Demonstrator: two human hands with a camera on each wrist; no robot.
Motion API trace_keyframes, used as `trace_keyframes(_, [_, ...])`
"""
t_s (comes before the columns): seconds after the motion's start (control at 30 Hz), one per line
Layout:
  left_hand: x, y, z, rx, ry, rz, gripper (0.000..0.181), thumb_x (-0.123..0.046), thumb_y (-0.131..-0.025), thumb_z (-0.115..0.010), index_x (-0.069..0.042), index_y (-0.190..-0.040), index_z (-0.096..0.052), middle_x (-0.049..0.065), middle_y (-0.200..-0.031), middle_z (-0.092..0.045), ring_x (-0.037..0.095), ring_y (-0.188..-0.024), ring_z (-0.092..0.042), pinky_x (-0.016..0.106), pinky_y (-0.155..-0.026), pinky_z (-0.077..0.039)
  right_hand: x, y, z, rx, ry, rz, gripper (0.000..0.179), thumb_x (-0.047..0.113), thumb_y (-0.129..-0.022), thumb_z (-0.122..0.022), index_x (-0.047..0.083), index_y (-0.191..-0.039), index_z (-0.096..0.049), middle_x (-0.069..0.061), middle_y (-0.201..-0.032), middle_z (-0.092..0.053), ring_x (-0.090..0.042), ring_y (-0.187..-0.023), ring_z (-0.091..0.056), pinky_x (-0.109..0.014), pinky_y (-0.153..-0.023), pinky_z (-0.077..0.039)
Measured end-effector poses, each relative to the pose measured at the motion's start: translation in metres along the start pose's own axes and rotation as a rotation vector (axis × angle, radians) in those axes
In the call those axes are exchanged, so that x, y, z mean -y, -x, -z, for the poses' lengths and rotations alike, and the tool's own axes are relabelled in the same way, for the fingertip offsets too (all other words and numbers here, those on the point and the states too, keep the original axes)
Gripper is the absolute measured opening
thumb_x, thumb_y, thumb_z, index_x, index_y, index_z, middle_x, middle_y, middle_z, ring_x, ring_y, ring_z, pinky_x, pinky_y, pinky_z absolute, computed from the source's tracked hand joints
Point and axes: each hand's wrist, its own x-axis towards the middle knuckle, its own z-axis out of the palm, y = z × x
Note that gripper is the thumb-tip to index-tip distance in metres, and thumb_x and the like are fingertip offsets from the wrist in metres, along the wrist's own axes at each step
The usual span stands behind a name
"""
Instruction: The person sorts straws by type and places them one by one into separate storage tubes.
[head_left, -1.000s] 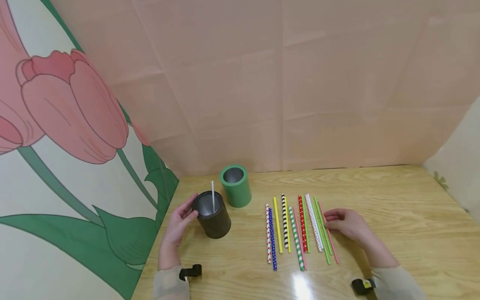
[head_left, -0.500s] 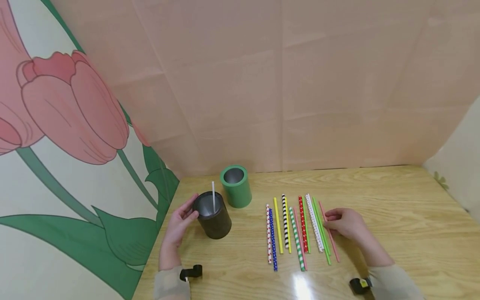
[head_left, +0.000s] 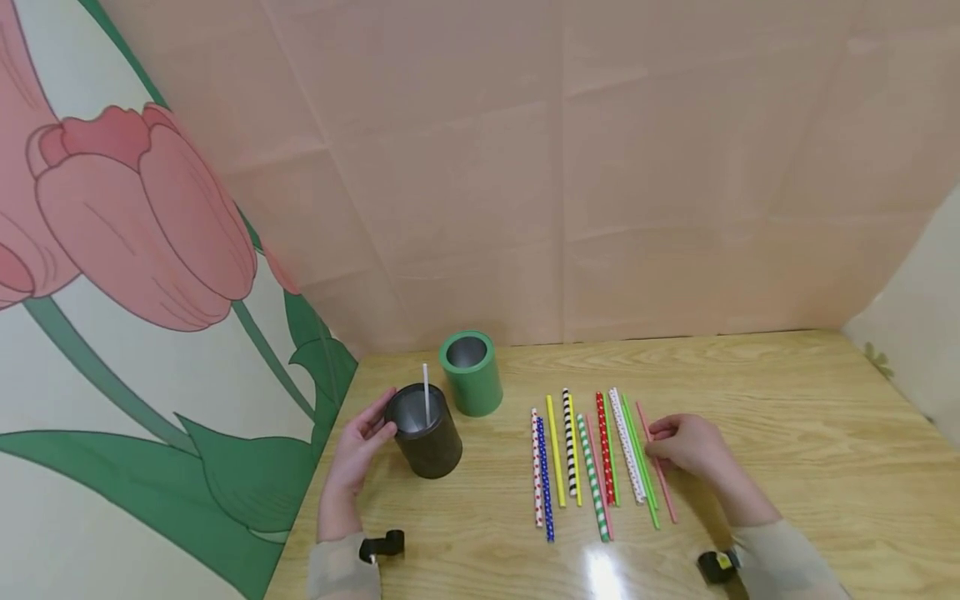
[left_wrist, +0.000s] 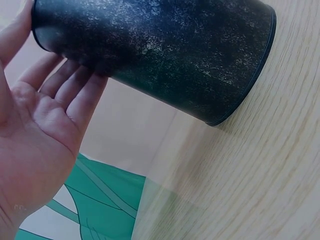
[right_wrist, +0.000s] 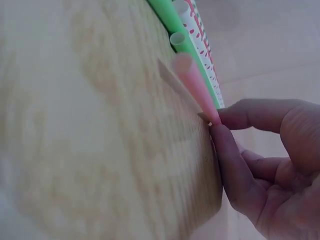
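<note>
In the head view my left hand (head_left: 358, 450) holds a black cup (head_left: 429, 450) by its upper side, thumb and fingers spread about the rim. The cup stands upright with a white straw (head_left: 427, 396) leaning inside it. My right hand (head_left: 690, 443) pinches the outermost pink straw (head_left: 667, 492) between thumb and forefinger. In the right wrist view this pink straw (right_wrist: 192, 80) is slightly raised off the table at its near end. Beside it lie bright green straws (head_left: 643, 471) and a white dotted straw (head_left: 627, 446).
A green cup (head_left: 478, 387) stands upright behind the black one. Several striped, dotted and plain straws lie side by side mid-table, among them a blue one (head_left: 546, 483) and a green-striped one (head_left: 592, 479). A flower-patterned wall (head_left: 150, 250) rises at the left.
The pink straw has parted slightly from the green straws, and the two green straws lie closer together. My right hand has barely shifted. The left hand and black cup have stayed put.
</note>
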Motion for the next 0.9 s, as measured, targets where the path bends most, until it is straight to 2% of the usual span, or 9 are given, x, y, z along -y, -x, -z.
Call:
trace_keyframes(0.2, [0.001,0.001,-0.001,0.003,0.015,-0.004,0.058,0.001,-0.104,-0.065,0.0,-0.16,-0.047,0.02,-0.164,-0.044,0.002,-0.133,-0.057,0.021,-0.102,-0.05,-0.002,-0.002,0.003,0.046,-0.017,0.001,0.05,0.012,-0.087,-0.082,-0.014,-0.125,-0.064,-0.015,-0.099,-0.068,-0.021,-0.08,-0.068,-0.034,-0.068,-0.06])
trace_keyframes(0.37, [0.001,0.0,-0.001,0.007,0.015,-0.011,0.058,-0.001,-0.104,-0.065,0.001,-0.16,-0.047,0.021,-0.164,-0.043,0.001,-0.133,-0.057,0.02,-0.102,-0.05,-0.006,-0.005,0.01,0.087,-0.063,0.013,0.052,0.015,-0.092,-0.08,-0.017,-0.129,-0.061,-0.018,-0.106,-0.071,-0.02,-0.085,-0.069,-0.033,-0.072,-0.061])
trace_keyframes(0.5, [0.002,-0.001,0.0,0.006,0.017,-0.009,0.059,-0.001,-0.104,-0.066,0.001,-0.16,-0.047,0.021,-0.165,-0.043,0.001,-0.133,-0.056,0.02,-0.103,-0.049,-0.012,-0.007,0.015,0.11,-0.166,0.024,0.052,0.013,-0.098,-0.075,-0.019,-0.135,-0.058,-0.023,-0.115,-0.07,-0.021,-0.09,-0.071,-0.032,-0.076,-0.061])
trace_keyframes(0.7, [0.004,0.0,0.001,0.016,0.007,-0.009,0.058,0.002,-0.104,-0.064,0.001,-0.16,-0.047,0.021,-0.165,-0.043,0.005,-0.136,-0.055,0.02,-0.104,-0.049,-0.022,-0.006,0.017,0.146,-0.369,0.039,0.063,0.011,-0.104,-0.069,-0.02,-0.151,-0.041,-0.029,-0.129,-0.067,-0.023,-0.102,-0.074,-0.035,-0.086,-0.062])
trace_keyframes(0.8, [0.003,0.0,0.001,0.017,0.008,-0.012,0.058,0.003,-0.105,-0.063,0.001,-0.16,-0.047,0.022,-0.165,-0.043,0.005,-0.136,-0.055,0.02,-0.103,-0.049,-0.024,-0.006,0.018,0.168,-0.449,0.073,0.067,0.01,-0.106,-0.066,-0.02,-0.156,-0.032,-0.026,-0.129,-0.069,-0.024,-0.103,-0.075,-0.036,-0.088,-0.062])
trace_keyframes(0.9, [0.001,-0.001,0.0,0.012,0.007,-0.007,0.058,0.0,-0.105,-0.065,0.0,-0.16,-0.047,0.021,-0.165,-0.043,0.004,-0.135,-0.055,0.02,-0.104,-0.049,-0.023,-0.006,0.021,0.164,-0.498,0.089,0.065,0.009,-0.107,-0.065,-0.02,-0.155,-0.032,-0.019,-0.123,-0.072,-0.023,-0.102,-0.076,-0.036,-0.089,-0.062])
